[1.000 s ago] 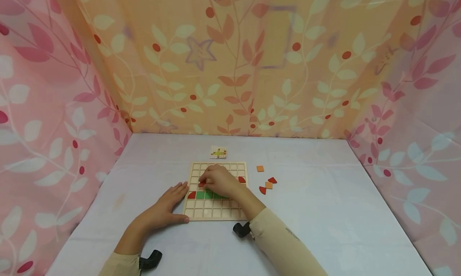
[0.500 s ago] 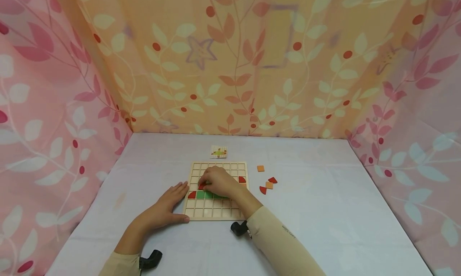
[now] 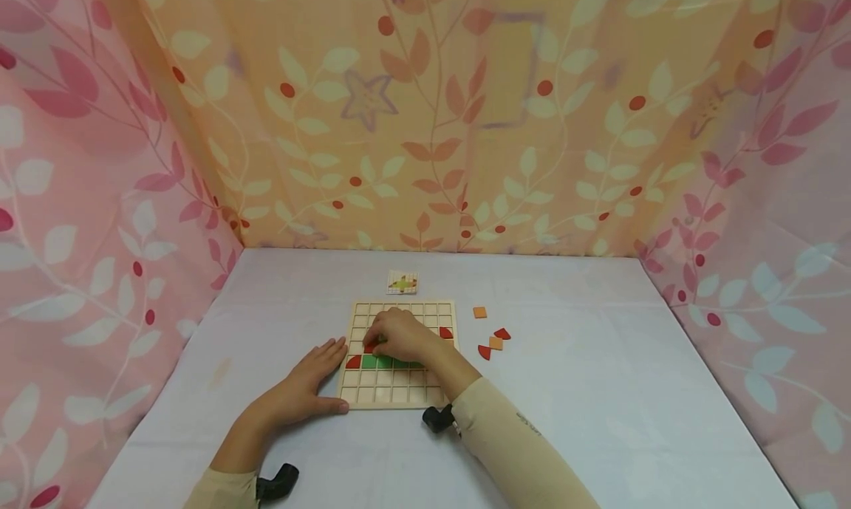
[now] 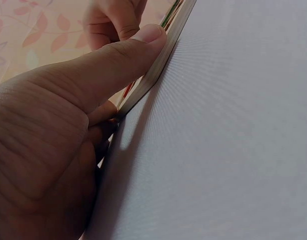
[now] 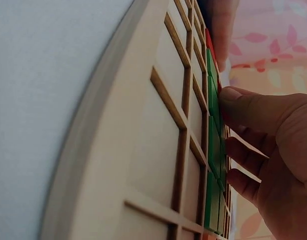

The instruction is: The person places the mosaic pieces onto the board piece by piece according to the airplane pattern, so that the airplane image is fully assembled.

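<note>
A wooden grid board (image 3: 385, 397) lies on the white tabletop. My left hand (image 3: 299, 387) rests along its left side with fingers extended; in the left wrist view the thumb (image 4: 128, 52) lies over the board's edge. Over the board, my right hand (image 3: 405, 337) has its fingers bent down and pinches a red tile (image 3: 368, 349), mostly covered by the fingertips. Green square tiles (image 5: 212, 145) fill part of a row just below that hand. A rounded red tile (image 3: 354, 362) sits at the row's left end, and another red piece (image 3: 445, 332) is at the right.
Right of the board lie loose orange squares (image 3: 480, 312) and red quarter-round pieces (image 3: 484, 352). A small pattern card (image 3: 402, 282) stands behind the board. Patterned cloth (image 3: 425, 125) walls off the back and both sides.
My right hand has shifted slightly left and toward me, and the red tile at its fingertips has moved with it. My left hand stays in place.
</note>
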{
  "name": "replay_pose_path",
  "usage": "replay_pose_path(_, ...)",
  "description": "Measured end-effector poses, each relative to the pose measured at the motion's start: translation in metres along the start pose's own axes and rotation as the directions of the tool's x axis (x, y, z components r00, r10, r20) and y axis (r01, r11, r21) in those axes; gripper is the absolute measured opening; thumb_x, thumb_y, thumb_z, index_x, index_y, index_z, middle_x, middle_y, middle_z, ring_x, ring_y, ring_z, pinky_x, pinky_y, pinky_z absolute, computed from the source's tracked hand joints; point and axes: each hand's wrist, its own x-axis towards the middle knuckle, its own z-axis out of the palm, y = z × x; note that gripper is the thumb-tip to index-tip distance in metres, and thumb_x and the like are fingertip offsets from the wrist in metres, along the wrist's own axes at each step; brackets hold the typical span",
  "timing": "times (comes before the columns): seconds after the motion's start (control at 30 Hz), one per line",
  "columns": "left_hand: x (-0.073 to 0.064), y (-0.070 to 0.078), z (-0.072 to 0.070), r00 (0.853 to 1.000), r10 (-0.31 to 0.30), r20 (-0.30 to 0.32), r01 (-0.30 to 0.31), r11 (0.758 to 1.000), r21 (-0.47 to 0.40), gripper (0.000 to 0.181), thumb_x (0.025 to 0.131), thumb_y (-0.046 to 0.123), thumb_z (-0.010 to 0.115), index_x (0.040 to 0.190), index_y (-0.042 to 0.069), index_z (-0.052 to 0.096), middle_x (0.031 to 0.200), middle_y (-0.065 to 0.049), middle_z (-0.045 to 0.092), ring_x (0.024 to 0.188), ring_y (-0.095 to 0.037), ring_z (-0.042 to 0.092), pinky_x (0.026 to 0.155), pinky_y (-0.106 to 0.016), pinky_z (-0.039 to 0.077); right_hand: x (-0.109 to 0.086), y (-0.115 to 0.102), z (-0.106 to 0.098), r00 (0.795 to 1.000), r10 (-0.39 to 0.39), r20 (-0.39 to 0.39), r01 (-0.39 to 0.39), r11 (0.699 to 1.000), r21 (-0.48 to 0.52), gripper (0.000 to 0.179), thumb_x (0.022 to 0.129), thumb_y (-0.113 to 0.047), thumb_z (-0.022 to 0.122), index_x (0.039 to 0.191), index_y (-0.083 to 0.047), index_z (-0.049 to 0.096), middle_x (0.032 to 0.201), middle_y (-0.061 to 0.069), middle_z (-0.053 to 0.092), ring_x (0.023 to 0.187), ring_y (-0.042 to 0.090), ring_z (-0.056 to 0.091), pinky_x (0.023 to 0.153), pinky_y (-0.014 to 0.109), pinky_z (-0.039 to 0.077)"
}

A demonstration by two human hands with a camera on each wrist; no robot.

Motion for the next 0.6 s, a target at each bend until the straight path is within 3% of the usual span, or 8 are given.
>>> replay_pose_path(0.33, 0.0005, 0.0010, -0.0003, 1.000, 0.000, 0.004, 0.000, 1.000, -0.006, 0.113, 0.078, 0.062, 0.081, 0.163, 0.010, 0.026, 0.172, -0.003, 0.019, 0.160, -0.032, 0.009, 0.126, -0.061, 0.007, 0.0012, 0.0005, 0.0009, 1.000, 0.001, 0.000, -0.001, 1.000, -0.022, 0.020, 0.094, -0.026, 0.076, 0.112, -0.032, 0.079, 0.108, -0.015, 0.068, 0.109, 0.010, 0.058, 0.100, 0.037, 0.047)
replay_pose_path(0.6, 0.0008, 0.0002, -0.0005, 1.000, 0.006, 0.002, -0.006, 1.000, -0.006, 0.114, 0.077, 0.060, 0.082, 0.163, 0.010, 0.027, 0.172, -0.003, 0.019, 0.160, -0.030, 0.009, 0.126, -0.059, 0.007, -0.0057, -0.0037, 0.0006, 0.998, -0.047, -0.046, 0.044, 0.998, -0.048, 0.018, 0.096, -0.030, 0.073, 0.113, -0.028, 0.079, 0.108, -0.013, 0.069, 0.107, 0.010, 0.059, 0.098, 0.037, 0.048)
